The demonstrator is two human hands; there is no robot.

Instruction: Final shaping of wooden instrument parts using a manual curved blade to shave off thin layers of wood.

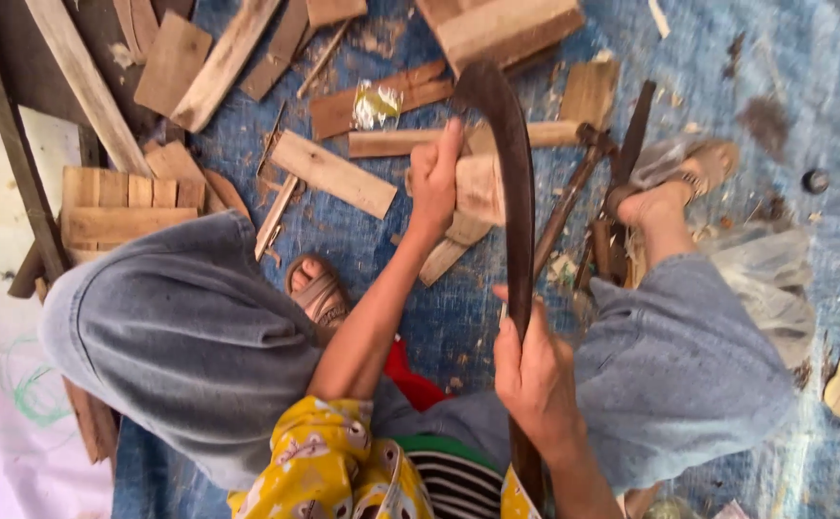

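Observation:
I sit on a blue tarp (775,58) with my knees spread. My left hand (435,175) grips a pale block of wood (478,189), standing it on the ground between my feet. My right hand (532,368) is closed around the handle of a long, dark, curved blade (513,163). The blade arcs up and over the block, its edge resting against the block's right side. The handle's lower end runs under my right wrist.
Wood offcuts and planks (332,173) litter the tarp ahead and to the left. A slatted wooden piece (117,207) lies by my left knee. Dark tools (573,197) lie beside my sandalled right foot (674,187). My left foot (316,288) shows below the block.

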